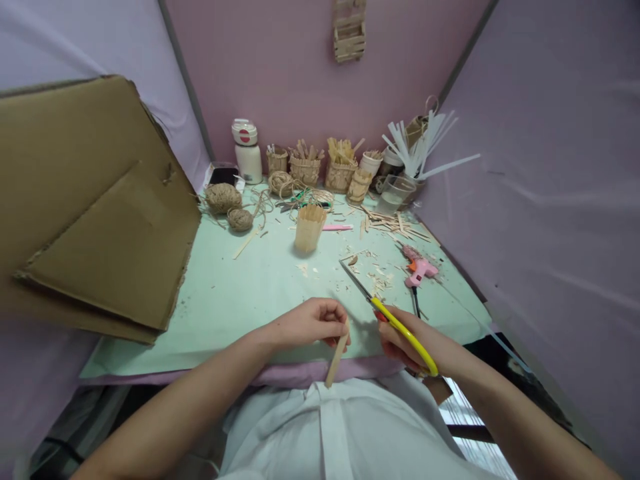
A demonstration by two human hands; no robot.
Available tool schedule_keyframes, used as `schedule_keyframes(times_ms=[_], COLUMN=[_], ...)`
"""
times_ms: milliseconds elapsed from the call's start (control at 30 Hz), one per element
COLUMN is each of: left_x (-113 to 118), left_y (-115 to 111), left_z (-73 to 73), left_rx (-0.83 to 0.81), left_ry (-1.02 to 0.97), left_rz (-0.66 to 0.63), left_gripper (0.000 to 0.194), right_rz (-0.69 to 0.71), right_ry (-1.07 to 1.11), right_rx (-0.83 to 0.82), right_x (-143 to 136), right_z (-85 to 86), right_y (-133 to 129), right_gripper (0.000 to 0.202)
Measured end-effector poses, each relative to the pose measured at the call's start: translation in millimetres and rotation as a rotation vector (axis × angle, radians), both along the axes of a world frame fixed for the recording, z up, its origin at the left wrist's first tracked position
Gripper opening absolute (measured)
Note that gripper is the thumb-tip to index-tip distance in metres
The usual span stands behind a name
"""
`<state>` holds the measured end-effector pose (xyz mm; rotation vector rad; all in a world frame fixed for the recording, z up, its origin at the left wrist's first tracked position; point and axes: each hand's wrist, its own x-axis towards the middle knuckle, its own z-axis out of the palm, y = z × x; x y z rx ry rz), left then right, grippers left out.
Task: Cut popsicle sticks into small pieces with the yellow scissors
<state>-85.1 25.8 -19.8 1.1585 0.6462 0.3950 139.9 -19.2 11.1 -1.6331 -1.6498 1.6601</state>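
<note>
Here – wooden strip [337,360] in left hand [317,323], yellow-handled scissors [399,325] in right hand [399,345].

A pink back wall [280,80] meets lilac side walls [540,167] around a mint-green-covered table [235,293].

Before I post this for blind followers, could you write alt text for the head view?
A person's left hand holds a wooden strip while the right hand grips yellow-handled scissors. Beyond them, a small tan cup stands on a pale green table, with a pink glue gun to the right.
</note>
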Motion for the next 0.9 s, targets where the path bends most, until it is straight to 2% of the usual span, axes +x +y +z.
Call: schedule_keyframes(times_ms=[167,333,467,567,767,833,900], left_x=[41,72,70,62,54,50,40], left_y=[8,16,15,16,23,27,34], left_z=[5.1,-7.2,-19.0,-20.4,-11.9,-7.5,-1.3], left_rx=[0.130,0.213,0.259,0.238,0.343,0.373,0.490], left_ry=[0.085,0.053,0.044,0.056,0.045,0.085,0.183], left_rz=[0.066,0.241,0.309,0.297,0.262,0.246,0.227], left_gripper=[0.010,0.009,0.015,0.017,0.016,0.017,0.016], right_rz=[-0.260,-0.455,-0.499,-0.502,-0.441,-0.437,-0.438], right_ry=[-0.024,-0.023,-0.018,0.035,0.038,0.058,0.046], right_rx=[0.164,0.324,0.299,0.264,0.263,0.267,0.310], right_x=[-6,-4,-1,-3,-11,-13,-12], right_z=[-5.6,-8.4,-18.7,-22.5,-11.4,-9.3,-9.5], right_y=[10,18,20,21,21,21,21], right_gripper=[0.049,0.050,0.046,0.045,0.036,0.034,0.032])
